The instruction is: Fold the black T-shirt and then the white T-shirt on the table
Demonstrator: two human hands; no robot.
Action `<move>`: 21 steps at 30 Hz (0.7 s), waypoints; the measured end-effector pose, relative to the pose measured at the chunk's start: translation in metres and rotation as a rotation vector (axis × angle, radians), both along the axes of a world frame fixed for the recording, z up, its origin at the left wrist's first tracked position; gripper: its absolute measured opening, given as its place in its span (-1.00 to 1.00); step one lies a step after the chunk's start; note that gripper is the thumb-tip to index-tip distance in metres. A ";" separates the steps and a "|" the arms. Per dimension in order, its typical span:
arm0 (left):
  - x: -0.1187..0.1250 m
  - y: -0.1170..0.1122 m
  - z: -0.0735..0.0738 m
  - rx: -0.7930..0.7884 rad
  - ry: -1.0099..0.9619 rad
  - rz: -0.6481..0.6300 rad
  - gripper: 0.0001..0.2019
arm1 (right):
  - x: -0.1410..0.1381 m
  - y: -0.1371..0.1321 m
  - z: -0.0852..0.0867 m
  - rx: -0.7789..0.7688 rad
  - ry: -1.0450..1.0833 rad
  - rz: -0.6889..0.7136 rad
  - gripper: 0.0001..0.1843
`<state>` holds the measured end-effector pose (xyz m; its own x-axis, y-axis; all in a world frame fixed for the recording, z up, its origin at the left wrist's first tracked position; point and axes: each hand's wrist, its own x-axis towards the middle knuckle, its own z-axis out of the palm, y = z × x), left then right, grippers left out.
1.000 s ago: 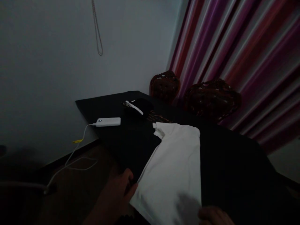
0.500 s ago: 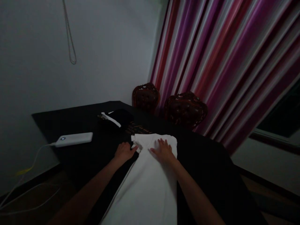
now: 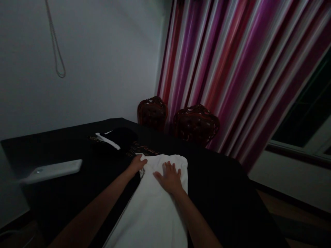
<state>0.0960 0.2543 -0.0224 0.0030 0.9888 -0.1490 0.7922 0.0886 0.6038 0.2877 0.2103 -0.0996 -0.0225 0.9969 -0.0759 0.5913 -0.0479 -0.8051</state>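
Power bank: a white power bank (image 3: 51,171) is lying flat near the left edge of the dark surface (image 3: 64,203), with a small light glowing at its end.

Cord: a pale looped cord (image 3: 54,41) is hanging down in front of the grey wall (image 3: 103,69), well above the surface.

Pouch: a black pouch (image 3: 120,137) with a white strap (image 3: 107,141) is lying on the surface, just beyond the left hand and beside some gold lettering (image 3: 143,151).

Left hand: the left hand (image 3: 137,164) is resting at the upper left edge of the garment, fingers curling over the fabric; I cannot tell whether they are pinching it.

Garment: a white garment (image 3: 152,213) is lying flat on the surface between the two hands, its upper end just below the gold lettering and its lower end running out of view toward the person.

Right hand: the right hand (image 3: 168,177) is pressing on the garment, open, with fingers spread.

Chairs: two dark carved chair backs (image 3: 152,113) (image 3: 196,124) are standing beyond the surface, side by side.

Curtain: a striped purple, red and white curtain (image 3: 219,69) is hanging behind the chairs, beside a dark window (image 3: 302,113).
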 end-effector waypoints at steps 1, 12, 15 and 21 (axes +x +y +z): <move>0.007 0.000 0.005 0.028 0.001 -0.064 -0.77 | 0.005 0.005 -0.001 0.013 0.206 -0.111 -0.08; 0.024 -0.080 0.012 0.248 0.383 -0.734 -0.27 | 0.095 0.045 0.006 0.106 0.664 -0.483 -0.41; 0.011 -0.083 -0.001 0.257 0.483 -0.706 -0.46 | 0.081 0.041 0.007 0.175 0.570 -0.353 -0.50; -0.006 -0.084 -0.005 0.281 0.480 -0.822 -0.46 | 0.041 0.013 -0.003 0.156 -0.070 0.188 -0.42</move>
